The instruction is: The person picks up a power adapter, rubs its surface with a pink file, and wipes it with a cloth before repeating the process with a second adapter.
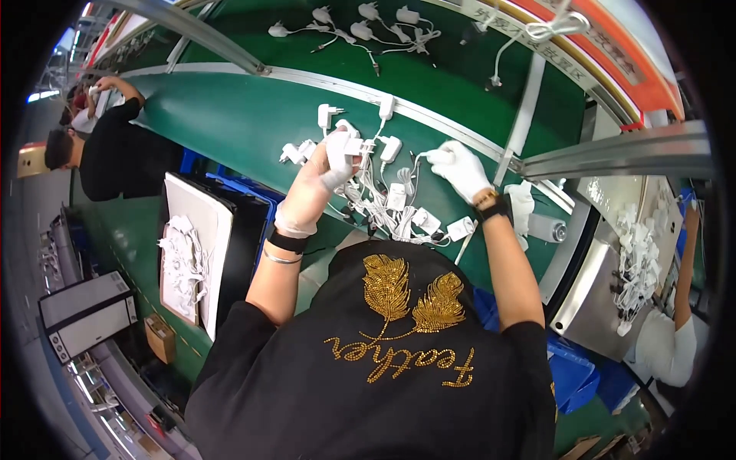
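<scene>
My left hand, in a partial white glove, is closed round a white plug-in power adapter, its fingers partly hidden behind it. To its right, my right hand, in a white glove, pinches a thin white cable near its end. Between and below both hands lies a tangled pile of white adapters and cables on the green work surface. Another white adapter lies just beyond my left hand. Whether the pinched cable belongs to the held adapter cannot be made out.
A metal rail divides the surface from a far green strip with several adapters. A clear cylindrical container stands right of my right hand. At left are a white-rimmed tray of cables and a person; another person's arm shows at right.
</scene>
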A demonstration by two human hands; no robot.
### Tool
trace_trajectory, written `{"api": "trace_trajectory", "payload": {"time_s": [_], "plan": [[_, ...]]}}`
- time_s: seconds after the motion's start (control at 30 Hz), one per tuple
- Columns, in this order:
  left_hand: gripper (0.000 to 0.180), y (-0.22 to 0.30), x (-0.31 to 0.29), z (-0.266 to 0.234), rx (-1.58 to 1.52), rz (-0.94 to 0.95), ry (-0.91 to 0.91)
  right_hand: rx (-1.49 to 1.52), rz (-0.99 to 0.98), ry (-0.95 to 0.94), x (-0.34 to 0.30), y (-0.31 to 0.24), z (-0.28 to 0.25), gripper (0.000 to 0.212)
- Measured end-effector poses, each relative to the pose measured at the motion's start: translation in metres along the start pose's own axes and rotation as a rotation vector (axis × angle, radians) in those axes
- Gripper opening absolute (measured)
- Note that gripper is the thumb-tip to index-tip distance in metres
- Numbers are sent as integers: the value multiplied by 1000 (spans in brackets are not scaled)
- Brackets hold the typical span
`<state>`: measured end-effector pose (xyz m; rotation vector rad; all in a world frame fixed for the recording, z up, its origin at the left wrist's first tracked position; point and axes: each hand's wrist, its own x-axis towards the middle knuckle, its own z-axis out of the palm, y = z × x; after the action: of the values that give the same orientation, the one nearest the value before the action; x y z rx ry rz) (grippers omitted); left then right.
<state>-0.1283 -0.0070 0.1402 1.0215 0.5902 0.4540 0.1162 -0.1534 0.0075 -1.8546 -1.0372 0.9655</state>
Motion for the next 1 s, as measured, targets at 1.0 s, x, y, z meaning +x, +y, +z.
{"api": "trace_trajectory", "payload": {"time_s": [1.0], "plan": [[62,-16,-15,93,-30,-95,-285,1203,-22,280,-152,-135,-11,79]]}}
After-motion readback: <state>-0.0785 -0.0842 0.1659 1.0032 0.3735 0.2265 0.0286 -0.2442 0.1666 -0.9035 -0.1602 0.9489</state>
